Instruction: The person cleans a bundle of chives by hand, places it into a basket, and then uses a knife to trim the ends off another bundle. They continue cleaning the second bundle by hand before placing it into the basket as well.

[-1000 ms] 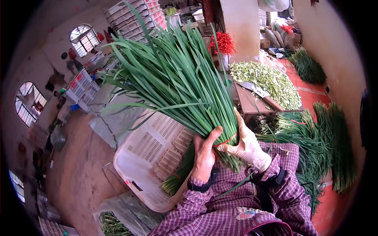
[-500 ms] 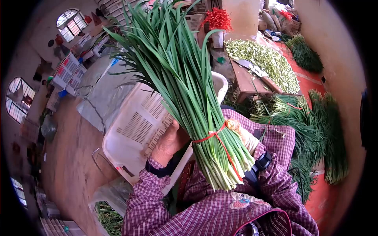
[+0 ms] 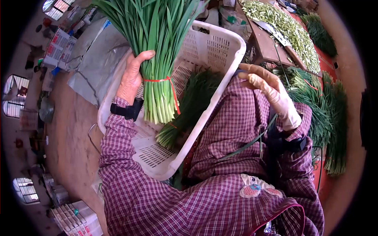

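Observation:
My left hand [image 3: 133, 75] grips a bunch of garlic chives [image 3: 159, 65], with its thumb across the green leaves. A red tie [image 3: 157, 80] rings the bunch near its pale cut ends, which point down. The bunch hangs over a white plastic crate [image 3: 226, 33]. Inside the crate lies another tied bunch of chives [image 3: 193, 104]. My right hand [image 3: 271, 92], in a pale glove, is apart from the bunch, above my checked lap, its fingers spread and holding nothing. A loose chive leaf [image 3: 252, 141] lies across my lap.
At the upper right a knife [image 3: 275, 35] rests on a wooden board [image 3: 262, 53] beside a heap of cut pale stalks [image 3: 283, 23]. Several chive bundles [image 3: 334, 129] lie on a red sheet at the right. A grey cover [image 3: 88, 63] is behind the crate.
The chive bunch has moved left and over the crate in my left hand. My right hand has let go and drawn away to the right. The view has tilted down, showing the bunch inside the crate.

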Motion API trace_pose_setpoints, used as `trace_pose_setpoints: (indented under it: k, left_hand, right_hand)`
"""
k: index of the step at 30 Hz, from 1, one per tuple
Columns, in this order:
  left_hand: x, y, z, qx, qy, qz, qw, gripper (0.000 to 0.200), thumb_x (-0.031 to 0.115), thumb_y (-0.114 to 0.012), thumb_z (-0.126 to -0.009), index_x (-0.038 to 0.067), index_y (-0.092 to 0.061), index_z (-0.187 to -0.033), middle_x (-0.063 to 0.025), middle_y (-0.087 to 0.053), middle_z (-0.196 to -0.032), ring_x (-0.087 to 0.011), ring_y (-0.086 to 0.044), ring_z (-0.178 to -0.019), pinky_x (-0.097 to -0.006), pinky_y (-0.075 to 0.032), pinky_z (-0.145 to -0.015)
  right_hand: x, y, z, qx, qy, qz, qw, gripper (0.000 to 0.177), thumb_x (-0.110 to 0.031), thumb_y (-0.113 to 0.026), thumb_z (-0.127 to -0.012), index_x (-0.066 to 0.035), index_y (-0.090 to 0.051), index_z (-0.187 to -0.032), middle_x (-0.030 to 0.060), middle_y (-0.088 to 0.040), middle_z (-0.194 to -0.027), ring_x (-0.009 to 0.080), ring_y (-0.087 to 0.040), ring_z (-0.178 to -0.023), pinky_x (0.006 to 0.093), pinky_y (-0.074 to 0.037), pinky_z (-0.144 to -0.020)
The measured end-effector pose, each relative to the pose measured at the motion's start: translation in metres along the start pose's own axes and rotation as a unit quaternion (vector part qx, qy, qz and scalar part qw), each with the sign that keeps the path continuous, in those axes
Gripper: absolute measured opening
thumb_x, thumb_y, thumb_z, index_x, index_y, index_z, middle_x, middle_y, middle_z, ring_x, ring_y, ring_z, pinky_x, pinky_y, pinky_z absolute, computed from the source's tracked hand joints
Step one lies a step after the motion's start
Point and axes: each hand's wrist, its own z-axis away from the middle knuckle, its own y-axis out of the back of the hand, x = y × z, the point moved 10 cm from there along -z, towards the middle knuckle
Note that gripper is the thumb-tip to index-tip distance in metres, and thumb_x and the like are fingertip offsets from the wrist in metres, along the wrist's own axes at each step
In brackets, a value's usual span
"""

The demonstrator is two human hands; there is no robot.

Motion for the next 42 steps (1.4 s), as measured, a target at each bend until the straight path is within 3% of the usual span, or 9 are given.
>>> trace_pose_setpoints:
  k: [6,10,14,19,27,29,33,36,42]
  left_hand:
    - [-0.077,0.074,-0.01,0.003,0.031,-0.247,0.968,0.064,0.013,-0.075,-0.07,-0.003,-0.047,-0.126,-0.0102,-0.062,-0.108,-0.0192,-0.061,-0.096,-0.031,-0.049,-0.089]
    - [-0.164,0.121,0.013,0.012,0.124,-0.276,0.953,0.061,0.012,-0.076,-0.068,-0.001,-0.048,-0.122,-0.0111,-0.061,-0.11,-0.021,-0.06,-0.097,-0.0331,-0.049,-0.087]
    - [-0.279,0.18,0.063,0.041,0.247,-0.29,0.924,0.06,0.012,-0.078,-0.065,0.0,-0.051,-0.117,-0.011,-0.064,-0.105,-0.0213,-0.062,-0.094,-0.0331,-0.049,-0.087]
    - [-0.365,0.19,0.114,-0.005,0.241,-0.342,0.908,0.1,0.019,-0.086,-0.065,0.004,-0.028,-0.146,-0.0138,-0.047,-0.135,-0.0243,-0.045,-0.124,-0.0334,-0.037,-0.104]
    - [-0.355,0.186,0.128,-0.024,0.228,-0.468,0.854,0.115,0.031,-0.089,-0.058,0.006,-0.02,-0.147,-0.0179,-0.047,-0.137,-0.0316,-0.044,-0.127,-0.04,-0.036,-0.106]
    - [-0.343,0.173,0.133,-0.018,0.325,-0.483,0.813,0.112,0.031,-0.088,-0.059,0.007,-0.022,-0.146,-0.0172,-0.051,-0.132,-0.0317,-0.05,-0.121,-0.0405,-0.04,-0.101]
    - [-0.393,0.141,0.163,-0.079,0.317,-0.36,0.874,0.105,0.028,-0.087,-0.059,0.008,-0.027,-0.142,-0.0174,-0.056,-0.126,-0.0325,-0.055,-0.115,-0.0399,-0.044,-0.095]
    - [-0.401,0.127,0.183,0.002,0.336,-0.354,0.873,0.102,0.026,-0.087,-0.059,0.008,-0.029,-0.14,-0.0172,-0.057,-0.124,-0.0326,-0.055,-0.113,-0.0396,-0.045,-0.094]
    - [-0.393,0.123,0.174,-0.036,0.306,-0.375,0.875,0.108,0.029,-0.086,-0.06,0.005,-0.024,-0.145,-0.0198,-0.05,-0.129,-0.0371,-0.047,-0.121,-0.0424,-0.04,-0.1]
  right_hand:
    - [-0.027,0.082,0.04,0.181,-0.029,0.172,0.968,0.067,-0.053,-0.061,-0.087,0.001,-0.056,-0.127,0.0042,-0.067,-0.102,0.0124,-0.062,-0.088,0.0279,-0.047,-0.089]
    - [-0.033,0.11,0.052,0.225,0.024,0.215,0.95,0.056,-0.045,-0.059,-0.091,-0.002,-0.058,-0.127,0.0039,-0.068,-0.1,0.0115,-0.063,-0.086,0.0275,-0.047,-0.087]
    - [-0.02,0.132,0.061,0.266,-0.063,0.273,0.922,0.041,-0.03,-0.058,-0.095,-0.001,-0.06,-0.125,0.003,-0.067,-0.096,0.009,-0.062,-0.084,0.0243,-0.047,-0.085]
    - [-0.03,0.155,0.074,0.31,-0.082,0.356,0.877,0.043,-0.035,-0.054,-0.096,-0.002,-0.061,-0.123,0.0033,-0.067,-0.094,0.0091,-0.061,-0.082,0.0261,-0.047,-0.083]
    - [-0.012,0.152,0.065,0.295,-0.09,0.279,0.909,0.037,-0.025,-0.06,-0.095,-0.002,-0.061,-0.123,0.003,-0.067,-0.094,0.0083,-0.06,-0.083,0.0242,-0.048,-0.082]
    - [-0.015,0.149,0.063,0.3,-0.096,0.292,0.903,0.037,-0.026,-0.059,-0.095,-0.002,-0.061,-0.123,0.0031,-0.067,-0.094,0.0084,-0.06,-0.083,0.0245,-0.048,-0.082]
    - [-0.021,0.146,0.067,0.3,-0.102,0.313,0.895,0.037,-0.026,-0.059,-0.095,-0.001,-0.062,-0.122,0.0035,-0.067,-0.094,0.0085,-0.06,-0.084,0.0254,-0.048,-0.083]
    - [-0.022,0.149,0.073,0.319,-0.095,0.303,0.893,0.035,-0.024,-0.059,-0.095,-0.001,-0.062,-0.121,0.0031,-0.067,-0.093,0.0079,-0.059,-0.083,0.0248,-0.048,-0.083]
    - [-0.006,0.164,0.083,0.343,-0.124,0.29,0.885,0.032,-0.021,-0.06,-0.094,-0.002,-0.063,-0.12,0.0033,-0.068,-0.094,0.0072,-0.059,-0.083,0.0242,-0.048,-0.083]
